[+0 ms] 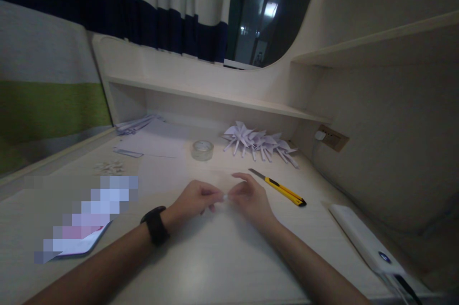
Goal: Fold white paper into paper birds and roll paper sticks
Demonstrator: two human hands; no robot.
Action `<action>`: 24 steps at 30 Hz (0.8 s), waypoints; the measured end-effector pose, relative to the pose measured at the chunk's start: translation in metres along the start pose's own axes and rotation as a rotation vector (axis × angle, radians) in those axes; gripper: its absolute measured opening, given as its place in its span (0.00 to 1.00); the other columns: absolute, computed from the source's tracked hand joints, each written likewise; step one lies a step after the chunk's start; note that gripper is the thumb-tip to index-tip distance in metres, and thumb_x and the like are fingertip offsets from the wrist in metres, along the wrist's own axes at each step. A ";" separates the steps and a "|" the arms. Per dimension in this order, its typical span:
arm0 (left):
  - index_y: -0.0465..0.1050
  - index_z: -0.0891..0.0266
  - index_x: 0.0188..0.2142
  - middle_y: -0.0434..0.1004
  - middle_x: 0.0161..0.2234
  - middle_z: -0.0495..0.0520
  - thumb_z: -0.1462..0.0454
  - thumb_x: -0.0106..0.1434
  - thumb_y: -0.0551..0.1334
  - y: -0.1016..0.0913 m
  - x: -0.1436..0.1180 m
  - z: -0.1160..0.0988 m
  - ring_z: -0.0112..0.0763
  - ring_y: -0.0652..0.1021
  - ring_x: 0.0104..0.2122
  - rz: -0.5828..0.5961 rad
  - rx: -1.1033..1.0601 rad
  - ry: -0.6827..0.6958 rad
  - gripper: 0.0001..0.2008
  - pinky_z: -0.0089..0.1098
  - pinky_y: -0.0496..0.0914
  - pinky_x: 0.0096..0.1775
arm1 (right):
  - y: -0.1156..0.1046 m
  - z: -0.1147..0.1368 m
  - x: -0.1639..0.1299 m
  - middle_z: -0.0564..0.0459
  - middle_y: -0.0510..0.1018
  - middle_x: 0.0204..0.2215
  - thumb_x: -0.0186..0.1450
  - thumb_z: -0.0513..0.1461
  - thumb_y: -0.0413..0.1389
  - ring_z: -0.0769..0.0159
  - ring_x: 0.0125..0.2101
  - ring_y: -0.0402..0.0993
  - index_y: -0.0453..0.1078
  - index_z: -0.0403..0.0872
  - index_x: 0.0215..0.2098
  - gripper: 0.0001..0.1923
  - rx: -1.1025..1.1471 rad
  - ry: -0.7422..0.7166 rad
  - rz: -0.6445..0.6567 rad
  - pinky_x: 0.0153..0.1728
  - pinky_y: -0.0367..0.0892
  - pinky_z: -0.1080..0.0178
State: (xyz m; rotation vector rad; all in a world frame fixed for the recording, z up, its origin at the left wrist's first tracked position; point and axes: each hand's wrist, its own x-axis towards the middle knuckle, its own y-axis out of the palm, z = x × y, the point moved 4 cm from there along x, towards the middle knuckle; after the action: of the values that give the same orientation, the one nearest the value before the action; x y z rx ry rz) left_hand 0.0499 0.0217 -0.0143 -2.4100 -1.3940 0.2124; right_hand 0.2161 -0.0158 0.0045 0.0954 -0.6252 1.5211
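My left hand and my right hand meet at the middle of the pale desk, fingertips pinched together on a tiny white piece of paper. A black watch sits on my left wrist. Just beyond my right hand lies a yellow utility knife with its blade out. A roll of clear tape stands behind my hands. A pile of folded white paper shapes rests further back.
White paper sheets and strips lie at the back left, with small paper scraps nearer. A white power bank with a cable sits at the right edge. A shelf runs along the back; a wall socket is at right.
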 end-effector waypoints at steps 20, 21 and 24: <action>0.80 0.67 0.32 0.72 0.17 0.51 0.53 0.54 0.63 0.000 -0.001 -0.003 0.23 0.66 0.15 -0.027 0.002 -0.019 0.18 0.24 0.58 0.17 | 0.002 -0.005 0.000 0.57 0.78 0.26 0.52 0.32 0.59 0.66 0.27 0.76 0.65 0.49 0.48 0.24 0.060 0.020 0.008 0.33 0.71 0.63; 0.80 0.67 0.32 0.72 0.17 0.51 0.53 0.54 0.63 0.000 -0.001 -0.003 0.23 0.66 0.15 -0.030 0.003 -0.017 0.18 0.24 0.58 0.17 | 0.003 -0.005 -0.001 0.56 0.78 0.26 0.53 0.32 0.58 0.66 0.28 0.76 0.65 0.49 0.48 0.24 0.052 0.013 0.012 0.34 0.71 0.63; 0.80 0.67 0.31 0.73 0.17 0.51 0.53 0.54 0.63 0.000 -0.001 -0.002 0.23 0.66 0.15 -0.031 -0.007 -0.006 0.18 0.24 0.58 0.18 | 0.001 -0.005 0.000 0.56 0.77 0.27 0.53 0.33 0.59 0.66 0.29 0.75 0.65 0.49 0.48 0.24 0.015 0.007 0.011 0.34 0.71 0.62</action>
State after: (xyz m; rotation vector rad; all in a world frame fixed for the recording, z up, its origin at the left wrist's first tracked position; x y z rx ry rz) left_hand 0.0503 0.0201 -0.0122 -2.3934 -1.4358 0.2083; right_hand 0.2165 -0.0139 -0.0006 0.0982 -0.6103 1.5358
